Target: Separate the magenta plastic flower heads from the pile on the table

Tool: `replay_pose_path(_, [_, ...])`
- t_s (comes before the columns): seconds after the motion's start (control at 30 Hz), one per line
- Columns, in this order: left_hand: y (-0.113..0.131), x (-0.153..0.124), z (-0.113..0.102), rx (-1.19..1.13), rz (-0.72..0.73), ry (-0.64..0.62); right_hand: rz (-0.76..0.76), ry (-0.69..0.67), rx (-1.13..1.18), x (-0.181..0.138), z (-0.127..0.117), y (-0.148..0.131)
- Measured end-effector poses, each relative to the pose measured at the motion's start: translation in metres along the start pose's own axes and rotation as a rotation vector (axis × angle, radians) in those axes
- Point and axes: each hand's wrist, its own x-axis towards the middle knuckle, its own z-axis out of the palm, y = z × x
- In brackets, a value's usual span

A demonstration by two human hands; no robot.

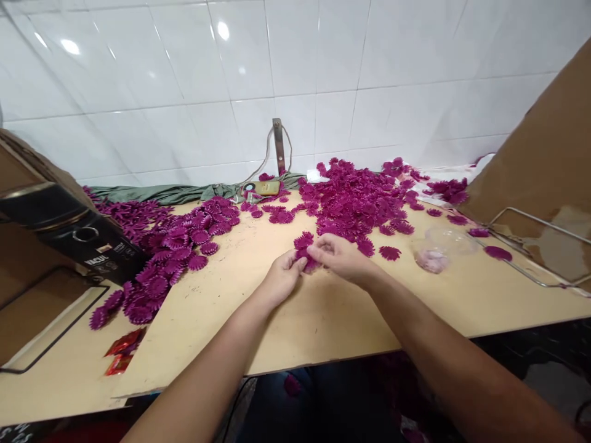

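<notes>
In the middle of the table, both hands hold a magenta flower-shaped piece with a fringed, petal-like edge. My left hand pinches its lower left side, with the thumb on top. Thumb and bent fingers of my right hand close on its right side, partly hiding it. Just beyond my right hand spreads a large heap of loose magenta flower pieces. Another pile of flower pieces, many of them stacked together, lies to the left.
A black vacuum flask leans at the left beside a cardboard box. Red wrappers lie near the left front. A clear plastic container sits right of my hands, by a wire frame and cardboard. Behind are green cloth and a tiled wall.
</notes>
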Motion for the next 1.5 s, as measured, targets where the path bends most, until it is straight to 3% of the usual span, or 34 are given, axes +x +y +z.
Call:
replay_pose_path(0.17, [-0.003,-0.003,0.005,-0.069,-0.054,-0.101,-0.039,-0.119,0.079,0.0,0.016,0.012])
replay_pose_path(0.27, [-0.003,-0.002,0.006,-0.052,-0.088,-0.067,-0.066,-0.127,0.02,0.002,0.011,0.011])
replay_pose_path(0.57, [-0.001,0.006,0.003,0.008,-0.038,0.119,-0.093,0.222,-0.598,0.019,0.026,-0.004])
replay_pose_path(0.77, [-0.002,0.006,-0.012,0.034,0.002,0.183,-0.135,0.36,-0.581,0.013,0.025,-0.014])
replay_pose_path(0.83, [-0.001,0.006,-0.016,0.054,0.029,0.176,-0.128,0.237,-0.527,0.007,0.023,-0.017])
replay_pose_path(1.0, [0.003,0.0,-0.017,0.05,0.023,-0.003,0.001,-0.33,-0.159,0.001,0.016,-0.016])
replay_pose_path(1.1, [0.004,-0.001,-0.014,0.059,0.032,-0.051,-0.005,-0.389,0.021,0.001,0.013,-0.014])
replay_pose_path(1.23, [0.005,0.004,-0.006,0.06,0.09,-0.02,0.081,-0.196,0.21,0.005,0.015,-0.014])
replay_pose_path(1.33, [0.008,0.004,-0.004,0.092,0.1,0.019,0.205,0.089,0.249,0.012,0.009,-0.016])
replay_pose_path(1.43, [0.012,-0.004,-0.01,0.125,0.114,0.029,0.23,0.4,0.228,0.018,-0.008,-0.016])
replay_pose_path(1.5, [0.013,-0.007,-0.013,0.111,0.102,0.046,0.208,0.479,0.208,0.019,-0.017,-0.016])
